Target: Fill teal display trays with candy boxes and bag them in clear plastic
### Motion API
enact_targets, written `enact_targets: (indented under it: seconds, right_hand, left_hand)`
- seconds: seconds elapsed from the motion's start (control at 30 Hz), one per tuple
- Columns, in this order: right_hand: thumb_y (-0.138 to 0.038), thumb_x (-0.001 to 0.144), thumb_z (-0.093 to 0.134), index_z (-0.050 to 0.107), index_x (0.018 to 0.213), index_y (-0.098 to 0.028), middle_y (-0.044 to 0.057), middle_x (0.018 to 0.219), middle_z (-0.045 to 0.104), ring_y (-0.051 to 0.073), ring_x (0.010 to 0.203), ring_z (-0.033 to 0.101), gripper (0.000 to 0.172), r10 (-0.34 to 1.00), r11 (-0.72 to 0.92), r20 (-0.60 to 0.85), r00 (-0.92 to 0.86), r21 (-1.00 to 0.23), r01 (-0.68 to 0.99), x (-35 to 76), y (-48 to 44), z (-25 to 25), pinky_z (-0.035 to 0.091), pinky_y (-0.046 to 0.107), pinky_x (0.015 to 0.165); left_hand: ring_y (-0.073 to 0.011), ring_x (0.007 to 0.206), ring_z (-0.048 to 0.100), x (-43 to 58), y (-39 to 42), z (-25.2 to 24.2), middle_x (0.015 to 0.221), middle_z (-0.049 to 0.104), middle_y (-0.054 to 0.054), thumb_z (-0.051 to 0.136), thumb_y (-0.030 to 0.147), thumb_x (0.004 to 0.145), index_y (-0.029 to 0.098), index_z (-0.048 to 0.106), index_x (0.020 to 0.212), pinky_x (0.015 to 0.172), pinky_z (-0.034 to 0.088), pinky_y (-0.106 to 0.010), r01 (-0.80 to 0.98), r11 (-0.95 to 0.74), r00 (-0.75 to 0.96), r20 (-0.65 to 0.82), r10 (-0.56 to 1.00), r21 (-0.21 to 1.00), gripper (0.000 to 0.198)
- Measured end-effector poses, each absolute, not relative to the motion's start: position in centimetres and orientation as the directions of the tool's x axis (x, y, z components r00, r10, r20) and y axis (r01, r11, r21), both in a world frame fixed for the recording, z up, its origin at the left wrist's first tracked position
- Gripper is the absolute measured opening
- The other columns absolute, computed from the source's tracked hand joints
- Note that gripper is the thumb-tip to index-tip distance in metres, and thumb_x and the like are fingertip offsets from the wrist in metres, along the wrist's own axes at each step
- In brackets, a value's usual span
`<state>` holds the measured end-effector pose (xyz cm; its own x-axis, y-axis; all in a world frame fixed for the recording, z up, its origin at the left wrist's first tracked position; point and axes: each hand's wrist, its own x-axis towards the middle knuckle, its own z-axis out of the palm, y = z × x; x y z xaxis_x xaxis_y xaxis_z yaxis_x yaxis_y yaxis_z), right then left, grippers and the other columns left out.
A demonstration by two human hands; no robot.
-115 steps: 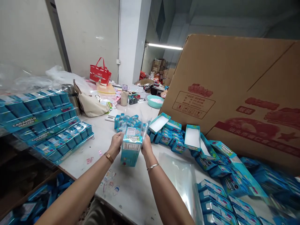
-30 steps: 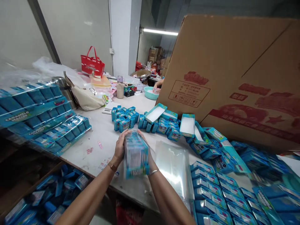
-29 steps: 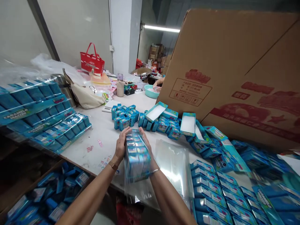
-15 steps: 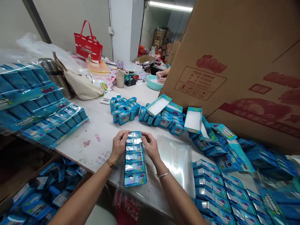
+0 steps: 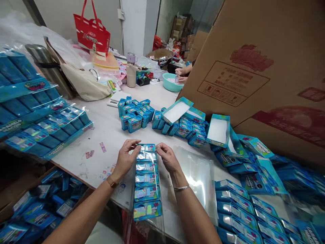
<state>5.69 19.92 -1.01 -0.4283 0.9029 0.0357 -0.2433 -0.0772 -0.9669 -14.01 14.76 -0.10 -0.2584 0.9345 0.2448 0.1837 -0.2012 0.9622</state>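
In front of me, a single row of small blue tins (image 5: 147,193) with shiny lids lies inside a clear plastic bag (image 5: 161,225). The bag's loose end hangs over the table's near edge. My left hand (image 5: 127,157) is at the upper left corner of the row, thumb and fingers closed on the bag's edge. At the upper right corner my right hand (image 5: 168,156) pinches the bag's other edge between thumb and fingertips. To the right of my right hand lies a stack of flat clear bags (image 5: 199,176).
Wrapped display packs (image 5: 48,118) stand left; a carton of loose tins (image 5: 43,206) sits below. Groups of tins (image 5: 135,117), open blue trays (image 5: 218,130) and tin rows (image 5: 236,210) lie ahead and right. A large cardboard box (image 5: 248,67) leans behind. A co-worker's hands (image 5: 180,76) are over a basin (image 5: 171,84).
Both hands have drawn slightly apart at the top of the row, the right one moving off the tins to the bag's edge. The row sits nearer to me, and the view has shifted.
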Motion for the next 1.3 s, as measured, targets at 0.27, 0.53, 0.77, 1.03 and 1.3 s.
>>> enact_targets:
  seconds: [0.27,0.53,0.77,1.03,1.3]
  right_hand:
    - [-0.039,0.088,0.067,0.055,0.079,-0.022,-0.002,0.077,0.046,0.014,0.072,0.04,0.024,0.928,-0.053,0.078,-0.365,-0.941,-0.336,5.4,19.0,-1.6,0.034,0.026,0.069]
    - [-0.045,0.093,0.059,0.056,0.083,-0.023,-0.002,0.077,0.047,0.014,0.072,0.042,0.025,0.961,-0.032,0.046,-0.272,-0.961,-0.274,5.3,19.2,-2.0,0.035,0.025,0.068]
    - [-0.043,0.089,0.065,0.057,0.075,-0.021,-0.001,0.081,0.052,0.015,0.076,0.046,0.027,0.93,0.067,0.116,-0.349,-0.987,-0.148,6.7,19.0,-1.9,0.038,0.026,0.071]
    - [-0.044,0.093,0.06,0.058,0.08,-0.022,0.001,0.08,0.062,0.015,0.068,0.052,0.026,0.961,-0.123,-0.003,-0.278,-0.903,-0.413,4.5,17.6,-3.3,0.043,0.027,0.066]
    - [-0.045,0.087,0.068,0.053,0.08,-0.024,-0.002,0.078,0.061,0.013,0.065,0.051,0.027,0.951,-0.192,-0.072,-0.302,-0.901,-0.39,4.9,18.4,-4.2,0.044,0.025,0.065]
  left_hand:
    - [-0.0214,0.107,0.058,-15.4,14.5,2.1,0.108,0.057,-0.006,0.069,0.033,0.086,0.024,0.076,0.094,0.093,0.046,-0.033,0.354,-0.261,0.052,0.26,0.964,0.898,0.014]
    - [-0.0199,0.09,0.061,-15.3,15.7,1.6,0.099,0.064,-0.007,0.07,0.038,0.083,0.017,0.071,0.073,0.081,0.046,-0.031,0.075,-0.044,-0.017,0.045,0.999,0.996,0.023]
    - [-0.0181,0.085,0.059,-15.5,15.4,1.4,0.091,0.066,-0.006,0.066,0.035,0.087,0.017,0.069,0.076,0.078,0.045,-0.029,0.095,-0.157,0.022,0.155,0.988,0.983,0.022]
    - [-0.0141,0.072,0.053,-14.8,15.1,0.8,0.076,0.06,-0.001,0.063,0.038,0.09,0.016,0.063,0.076,0.068,0.042,-0.026,-0.015,-0.078,0.066,0.078,0.995,0.997,0.026]
    - [-0.0138,0.073,0.055,-15.4,15.8,0.8,0.075,0.06,0.0,0.06,0.042,0.091,0.017,0.062,0.08,0.069,0.042,-0.025,0.074,-0.069,0.06,0.065,0.996,0.995,0.027]
